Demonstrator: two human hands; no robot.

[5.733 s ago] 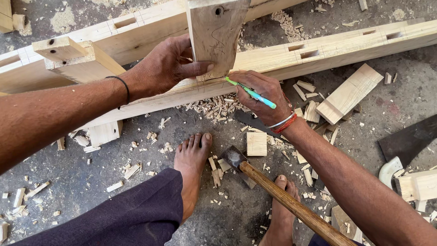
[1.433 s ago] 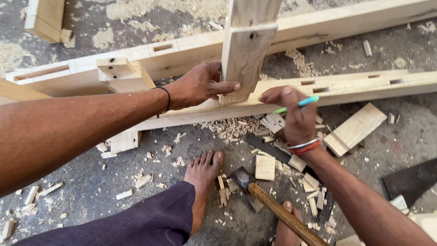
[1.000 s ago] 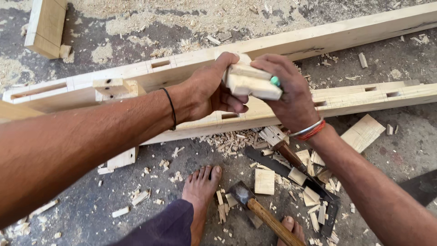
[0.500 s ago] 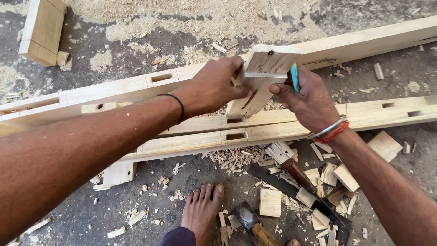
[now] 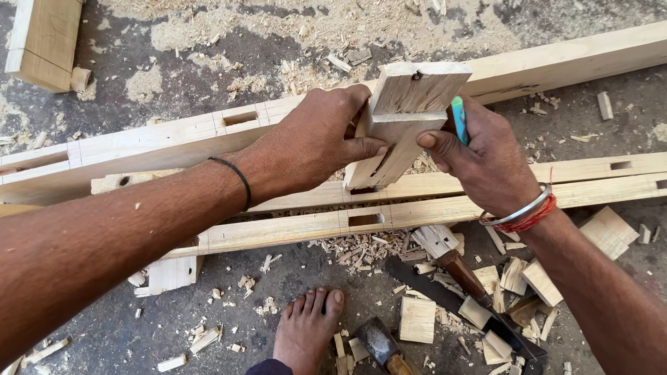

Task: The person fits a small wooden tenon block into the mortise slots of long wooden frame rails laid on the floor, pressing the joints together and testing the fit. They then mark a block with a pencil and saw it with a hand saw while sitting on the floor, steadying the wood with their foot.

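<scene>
A short pale wooden piece [image 5: 410,111] stands upright, its lower end set into the long wooden rail [image 5: 486,184] on the floor. My left hand [image 5: 316,142] grips its left side, thumb pressed on its face. My right hand [image 5: 483,153] holds its right side and also pinches a turquoise pencil [image 5: 458,118] against it. A second rail [image 5: 292,229] with a rectangular mortise [image 5: 365,219] lies just nearer to me. My bare foot [image 5: 306,330] rests on the floor below.
A third long rail [image 5: 174,135] with mortises lies behind. A chisel with a frayed wooden handle [image 5: 448,257], a hammer head [image 5: 377,342] and a dark saw blade [image 5: 479,316] lie among wood offcuts and shavings. A wood block [image 5: 42,42] sits top left.
The upright piece was lifted off the rail, turned between both hands, and now stands back in the rail. The view has shifted closer and lower over the rails.
</scene>
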